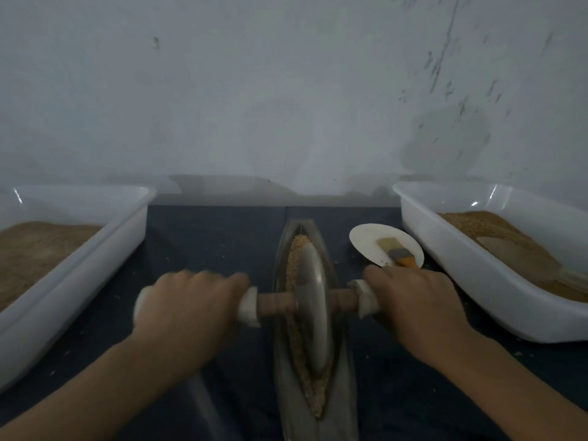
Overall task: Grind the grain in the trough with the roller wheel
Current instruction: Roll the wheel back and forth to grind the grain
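Note:
A long boat-shaped metal trough [281, 259] lies in the middle of the dark table, pointing away from me. Tan grain [294, 253] fills its groove. A metal roller wheel [313, 300] stands upright in the groove on a wooden axle [275, 303] with white-wrapped ends. My left hand [187, 308] grips the left handle. On the other side my right hand [413, 300] grips the right handle. Both hands look slightly blurred.
A white tub [127, 237] of brown ground material stands at the left. Another white tub [445, 249] with grain stands at the right. A white plate [366, 243] holding a small orange-handled brush [399, 254] sits just beyond my right hand. A pale wall rises behind the table.

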Motion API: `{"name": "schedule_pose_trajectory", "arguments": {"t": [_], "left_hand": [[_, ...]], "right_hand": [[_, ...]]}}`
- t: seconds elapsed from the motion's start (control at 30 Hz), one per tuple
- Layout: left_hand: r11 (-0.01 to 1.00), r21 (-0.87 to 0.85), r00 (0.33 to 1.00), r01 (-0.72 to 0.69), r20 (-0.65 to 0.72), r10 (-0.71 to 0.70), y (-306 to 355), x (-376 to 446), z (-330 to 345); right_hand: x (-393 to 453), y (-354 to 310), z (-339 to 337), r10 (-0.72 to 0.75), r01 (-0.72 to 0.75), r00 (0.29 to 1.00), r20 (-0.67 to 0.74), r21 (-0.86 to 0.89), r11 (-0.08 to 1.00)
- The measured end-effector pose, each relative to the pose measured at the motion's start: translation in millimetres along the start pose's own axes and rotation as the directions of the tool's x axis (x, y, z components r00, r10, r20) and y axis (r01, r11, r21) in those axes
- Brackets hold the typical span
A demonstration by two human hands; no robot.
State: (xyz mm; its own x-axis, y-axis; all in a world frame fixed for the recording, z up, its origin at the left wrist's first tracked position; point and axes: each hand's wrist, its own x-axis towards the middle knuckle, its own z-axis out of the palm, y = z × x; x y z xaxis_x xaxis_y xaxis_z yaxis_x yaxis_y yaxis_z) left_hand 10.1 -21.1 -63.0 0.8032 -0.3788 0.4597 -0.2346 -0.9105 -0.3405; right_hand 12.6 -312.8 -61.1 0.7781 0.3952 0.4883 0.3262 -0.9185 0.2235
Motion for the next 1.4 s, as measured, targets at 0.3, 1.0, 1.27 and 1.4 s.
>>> {"name": "schedule_pose_trajectory", "arguments": {"t": [0.3,1.0,1.27,1.4], "left_hand": [[0.980,-0.120,0.986,0.159,0.078,-0.151,-3.4,71.6,38.7],[0.961,-0.160,0.972,0.225,0.099,-0.211,0.3,60.8,40.7],[0.995,-0.051,0.980,-0.085,-0.186,0.074,3.7,-1.2,-6.4],[0.995,-0.044,0.996,0.092,-0.007,-0.092,2.7,39.3,21.6]], "right_hand": [[65.2,16.7,34.1,0.064,-0.055,0.996,0.067,-0.121,0.991],[57.2,10.7,29.4,0.035,-0.029,0.999,0.032,-0.185,0.982],[-25.2,-0.8,0.5,0.012,-0.012,1.000,0.021,0.010,1.000],[15.0,5.9,15.6,0.048,-0.042,0.998,0.046,-0.130,0.991]]}}
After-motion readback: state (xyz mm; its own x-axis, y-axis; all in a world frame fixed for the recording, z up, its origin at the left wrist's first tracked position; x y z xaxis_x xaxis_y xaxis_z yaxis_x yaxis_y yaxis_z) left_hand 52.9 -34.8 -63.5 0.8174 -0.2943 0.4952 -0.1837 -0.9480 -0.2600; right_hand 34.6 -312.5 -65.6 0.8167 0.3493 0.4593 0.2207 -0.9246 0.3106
